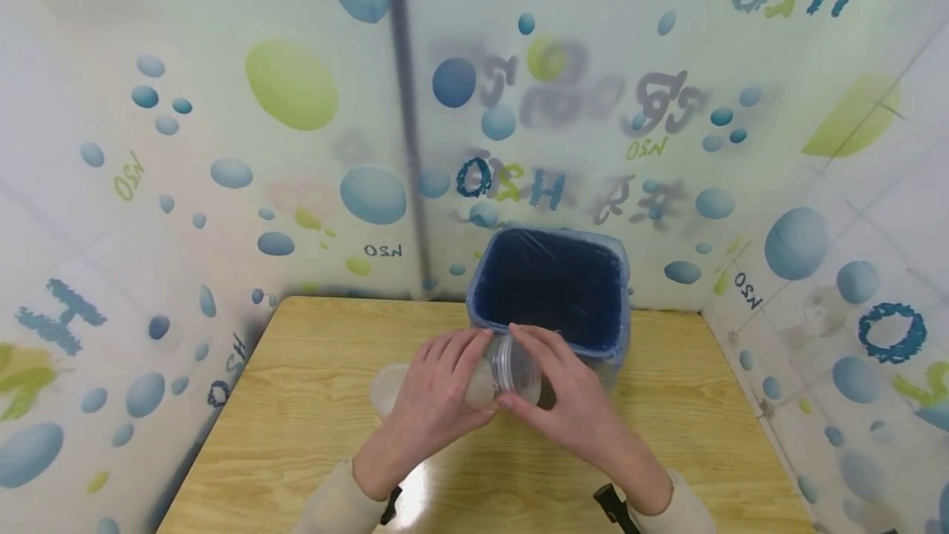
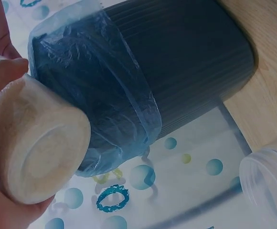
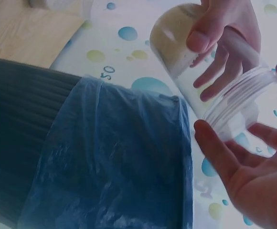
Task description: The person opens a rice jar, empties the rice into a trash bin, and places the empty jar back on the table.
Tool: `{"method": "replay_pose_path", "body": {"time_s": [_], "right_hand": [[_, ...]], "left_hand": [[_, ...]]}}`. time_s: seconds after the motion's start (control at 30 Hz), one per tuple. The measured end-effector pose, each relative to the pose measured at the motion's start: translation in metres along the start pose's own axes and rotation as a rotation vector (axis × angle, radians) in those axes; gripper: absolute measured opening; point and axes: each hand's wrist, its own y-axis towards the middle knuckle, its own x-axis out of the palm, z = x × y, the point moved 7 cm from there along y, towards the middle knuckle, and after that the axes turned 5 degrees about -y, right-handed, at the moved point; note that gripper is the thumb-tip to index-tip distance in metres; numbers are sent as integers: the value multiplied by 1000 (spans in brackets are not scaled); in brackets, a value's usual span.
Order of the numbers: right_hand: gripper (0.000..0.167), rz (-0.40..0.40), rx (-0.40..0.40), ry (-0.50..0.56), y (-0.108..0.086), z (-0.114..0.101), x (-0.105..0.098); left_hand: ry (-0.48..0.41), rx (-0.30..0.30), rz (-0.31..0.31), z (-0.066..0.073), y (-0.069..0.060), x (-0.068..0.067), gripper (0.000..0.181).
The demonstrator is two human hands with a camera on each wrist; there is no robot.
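A clear jar with pale contents lies on its side in the air, just in front of the bin. My left hand grips its base end, where the pale stuff is gathered. The fingers and thumb of my right hand hold the clear ringed end from opposite sides; whether that is a separate lid, I cannot tell. In the left wrist view the jar's round base faces the camera.
A dark bin lined with a blue bag stands at the back of the wooden table, against the patterned curtain. Another clear container is left of my left hand, partly hidden by it.
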Motion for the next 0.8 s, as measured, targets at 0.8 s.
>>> {"method": "replay_pose_path", "body": {"time_s": [0.8], "right_hand": [[77, -52, -306, -52, -8, 0, -2]], "left_hand": [[-115, -36, -154, -4, -1, 3, 103]]}}
